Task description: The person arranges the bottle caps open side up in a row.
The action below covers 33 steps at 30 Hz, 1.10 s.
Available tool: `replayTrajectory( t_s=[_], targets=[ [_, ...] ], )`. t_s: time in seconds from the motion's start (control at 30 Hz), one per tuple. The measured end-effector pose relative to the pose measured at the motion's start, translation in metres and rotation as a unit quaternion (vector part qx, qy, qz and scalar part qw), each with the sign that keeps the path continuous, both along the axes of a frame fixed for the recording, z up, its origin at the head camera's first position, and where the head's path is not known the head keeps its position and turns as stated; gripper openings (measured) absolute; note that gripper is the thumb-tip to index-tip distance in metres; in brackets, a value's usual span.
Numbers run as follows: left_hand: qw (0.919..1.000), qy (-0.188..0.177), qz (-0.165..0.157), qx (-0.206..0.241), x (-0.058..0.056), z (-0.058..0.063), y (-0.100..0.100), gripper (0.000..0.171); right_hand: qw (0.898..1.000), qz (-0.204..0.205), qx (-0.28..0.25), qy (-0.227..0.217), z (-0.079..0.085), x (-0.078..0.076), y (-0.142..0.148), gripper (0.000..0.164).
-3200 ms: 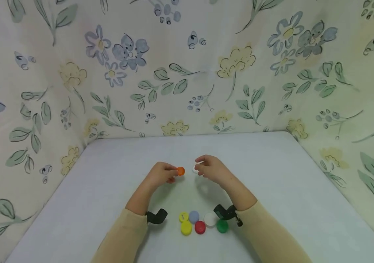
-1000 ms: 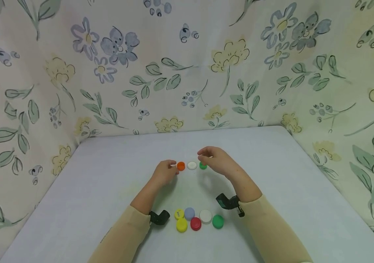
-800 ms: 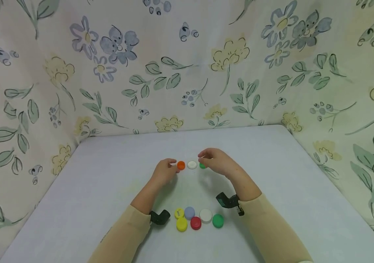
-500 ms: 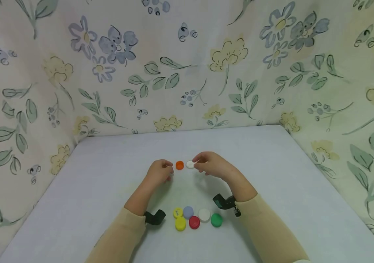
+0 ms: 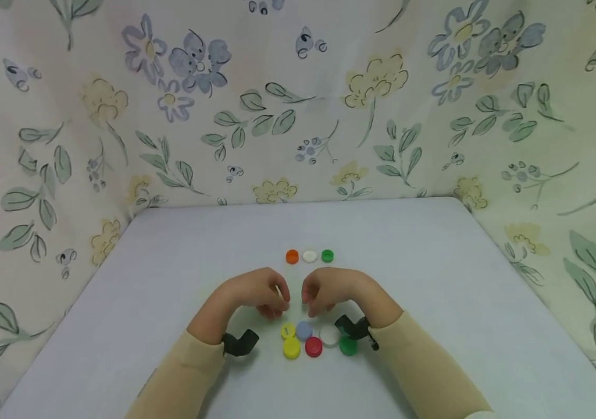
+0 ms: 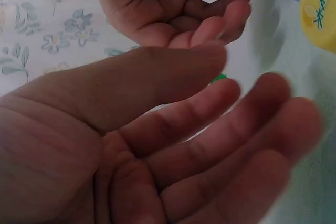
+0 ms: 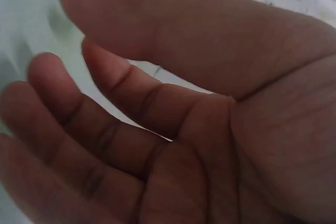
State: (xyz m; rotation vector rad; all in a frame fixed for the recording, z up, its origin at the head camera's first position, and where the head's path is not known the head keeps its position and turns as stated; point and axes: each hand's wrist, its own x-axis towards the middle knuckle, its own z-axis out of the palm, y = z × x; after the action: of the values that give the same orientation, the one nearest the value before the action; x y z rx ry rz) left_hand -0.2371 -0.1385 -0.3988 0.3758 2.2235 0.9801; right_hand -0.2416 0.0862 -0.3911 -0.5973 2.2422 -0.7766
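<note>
Three plastic bottle caps lie in a row on the table in the head view: orange (image 5: pixel 292 256), white (image 5: pixel 310 256) and green (image 5: pixel 327 256). On the near side of that row, my left hand (image 5: pixel 258 293) and right hand (image 5: pixel 334 291) hover facing each other, fingers loosely bent, holding nothing. Just below them is a cluster: a yellow cap with a drawn mark (image 5: pixel 288 331), a plain yellow cap (image 5: pixel 291 348), a lavender-blue cap (image 5: pixel 304 330), a red cap (image 5: pixel 313 347), a larger white cap (image 5: pixel 329 336) and a green cap (image 5: pixel 348 345). Both wrist views show bare palms.
A white-covered table (image 5: pixel 182 244) spreads around the caps. Behind it and along its sides hangs a floral curtain (image 5: pixel 298 116). Black wrist cameras (image 5: pixel 241 343) sit on both wrists, the right one partly over the white and green caps of the cluster.
Earlier, my left fingers were at the orange cap, and my right hand was over the white, then the green cap. Both hands have drawn back toward the near cluster, leaving the row of three uncovered.
</note>
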Motion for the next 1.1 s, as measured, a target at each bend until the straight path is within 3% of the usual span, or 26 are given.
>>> replayTrajectory(
  t_s=[0.2, 0.4, 0.63, 0.9, 1.1],
  targets=[
    [0.9955, -0.039, -0.070, -0.051, 0.010, 0.000, 0.006, 0.008, 0.998, 0.032, 0.052, 0.006, -0.001, 0.011, -0.010, 0.015],
    [0.9922, -0.059, -0.104, -0.035, 0.010, -0.002, 0.008, 0.014, 0.996, 0.043, 0.078, 0.027, -0.001, 0.017, -0.018, 0.016],
    [0.9957, -0.036, -0.084, -0.018, 0.006, -0.002, 0.003, 0.016, 0.997, 0.021, 0.064, 0.047, -0.005, 0.011, -0.019, 0.011],
    [0.9973, -0.002, -0.072, 0.011, 0.004, -0.003, 0.004, 0.019, 0.996, 0.024, 0.035, 0.077, -0.010, 0.010, -0.023, 0.017],
    [0.9981, 0.020, -0.058, 0.009, 0.001, -0.006, 0.005, 0.018, 0.995, -0.021, 0.025, 0.091, -0.013, 0.011, -0.028, 0.015]
  ],
)
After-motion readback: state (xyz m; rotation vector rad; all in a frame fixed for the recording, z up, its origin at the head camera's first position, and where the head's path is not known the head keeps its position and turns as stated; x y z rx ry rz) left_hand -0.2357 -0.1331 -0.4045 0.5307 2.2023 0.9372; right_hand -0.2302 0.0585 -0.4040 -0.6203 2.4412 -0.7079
